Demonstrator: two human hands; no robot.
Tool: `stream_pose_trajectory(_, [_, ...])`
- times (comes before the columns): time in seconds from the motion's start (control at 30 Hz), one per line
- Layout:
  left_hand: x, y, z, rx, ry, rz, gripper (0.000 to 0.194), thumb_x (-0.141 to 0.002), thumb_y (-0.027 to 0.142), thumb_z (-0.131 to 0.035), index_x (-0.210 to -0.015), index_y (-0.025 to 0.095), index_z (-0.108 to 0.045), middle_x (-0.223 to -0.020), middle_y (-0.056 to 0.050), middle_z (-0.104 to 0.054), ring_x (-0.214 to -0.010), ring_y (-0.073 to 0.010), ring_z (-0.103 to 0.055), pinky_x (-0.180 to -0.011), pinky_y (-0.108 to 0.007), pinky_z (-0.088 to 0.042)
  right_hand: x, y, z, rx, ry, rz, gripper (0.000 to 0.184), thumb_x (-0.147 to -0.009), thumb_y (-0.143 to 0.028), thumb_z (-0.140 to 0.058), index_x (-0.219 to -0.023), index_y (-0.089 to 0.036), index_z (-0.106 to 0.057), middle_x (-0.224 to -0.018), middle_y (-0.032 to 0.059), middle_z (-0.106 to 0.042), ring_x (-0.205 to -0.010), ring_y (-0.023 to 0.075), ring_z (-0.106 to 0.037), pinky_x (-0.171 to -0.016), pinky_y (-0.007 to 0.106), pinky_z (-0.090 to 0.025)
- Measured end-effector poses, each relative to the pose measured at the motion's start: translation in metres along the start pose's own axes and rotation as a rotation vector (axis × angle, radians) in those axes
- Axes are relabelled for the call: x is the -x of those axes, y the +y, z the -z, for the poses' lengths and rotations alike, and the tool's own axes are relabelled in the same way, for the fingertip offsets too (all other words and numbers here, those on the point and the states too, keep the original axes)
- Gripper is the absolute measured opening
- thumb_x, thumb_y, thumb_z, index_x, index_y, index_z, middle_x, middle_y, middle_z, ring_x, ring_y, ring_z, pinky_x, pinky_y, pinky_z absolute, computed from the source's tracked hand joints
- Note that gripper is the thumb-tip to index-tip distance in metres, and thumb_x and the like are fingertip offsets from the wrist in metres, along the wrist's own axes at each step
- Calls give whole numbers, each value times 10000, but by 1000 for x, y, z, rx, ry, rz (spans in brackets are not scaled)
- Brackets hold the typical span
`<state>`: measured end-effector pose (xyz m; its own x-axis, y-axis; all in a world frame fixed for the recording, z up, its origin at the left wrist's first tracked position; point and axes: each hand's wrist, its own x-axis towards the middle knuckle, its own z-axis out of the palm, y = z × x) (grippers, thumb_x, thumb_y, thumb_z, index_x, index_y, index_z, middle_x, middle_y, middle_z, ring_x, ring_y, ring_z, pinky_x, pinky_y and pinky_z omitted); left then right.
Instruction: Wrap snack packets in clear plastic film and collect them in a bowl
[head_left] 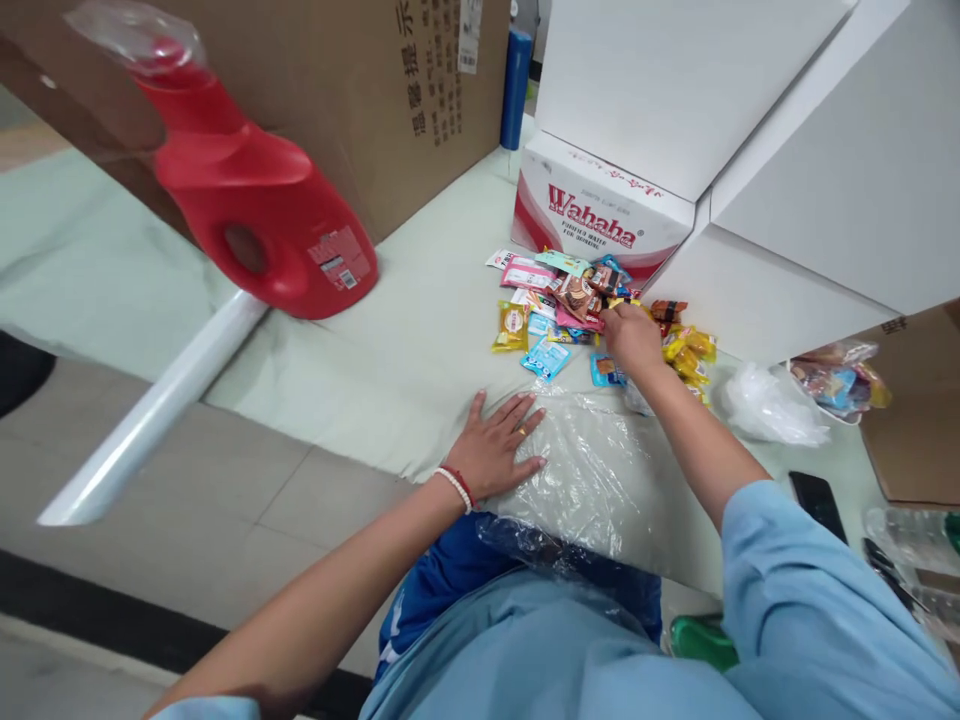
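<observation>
My left hand lies flat with fingers spread on a clear plastic bag at the front edge of the table. My right hand reaches into a pile of small wrapped snacks, its fingers bent together on a snack packet that they partly hide. Around it lie a brown packet, a yellow packet, a blue packet and several yellow packets to the right.
A Wahaba-labelled carton stands behind the snacks, under white boxes. At left are a red jug, a plastic roll and a cardboard box. Crumpled plastic, a snack-filled container and a phone lie right.
</observation>
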<state>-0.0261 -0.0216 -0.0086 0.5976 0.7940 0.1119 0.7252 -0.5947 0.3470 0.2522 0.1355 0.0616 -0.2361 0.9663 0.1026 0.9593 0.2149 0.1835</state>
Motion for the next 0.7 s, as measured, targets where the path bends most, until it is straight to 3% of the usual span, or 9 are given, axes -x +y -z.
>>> stream_pose_trajectory(0.13, [0, -1, 0, -13, 5, 1, 693, -990, 617, -513, -1608, 328, -396, -1710, -84, -341, -1562, -320, -353, -1283, -674, 28, 12, 11, 5, -10, -36, 89, 374, -1037, -215, -397, -1239, -164, -707, -1144, 175, -674, -1159, 333, -497, -825, 378, -429])
stream_pose_trajectory(0.33, [-1, 2, 1, -39, -10, 7, 695, -980, 613, -528, -1602, 327, -409, -1702, -91, -361, -1552, -327, -368, -1281, -678, -4, -22, 1, -8, -14, -77, 147, 410, -1027, -186, -418, -1382, -157, -623, -1295, 192, -607, -1217, 323, -462, -886, 391, -434])
stream_pose_trajectory(0.47, [-2, 3, 2, -29, -3, 13, 678, -978, 607, -536, -1588, 331, -430, -1704, -87, -355, -1549, -316, -375, -1285, -666, -15, -31, -2, -8, 27, -45, 184, 378, -1013, -199, -437, -1314, -108, -647, -1283, 213, -613, -1234, 340, -444, -941, 428, -411])
stream_pose_trajectory(0.6, [-2, 2, 2, -1, 2, 15, 669, -979, 590, -549, -1582, 323, -439, -1700, -92, -362, -1549, -316, -378, -1283, -669, 12, -11, 14, 3, -22, 75, 185, 348, -993, -256, -474, -1223, -101, -684, -1318, 218, -623, -1244, 367, -457, -984, 469, -388])
stream_pose_trajectory(0.7, [-2, 2, 1, 25, -4, 26, 667, -984, 575, -553, -1583, 307, -435, -1702, -101, -355, -1554, -311, -370, -1275, -674, 60, 21, 31, 19, -236, 144, 49, 295, -937, -283, -530, -1104, -127, -718, -1203, 188, -683, -1129, 336, -549, -928, 429, -429])
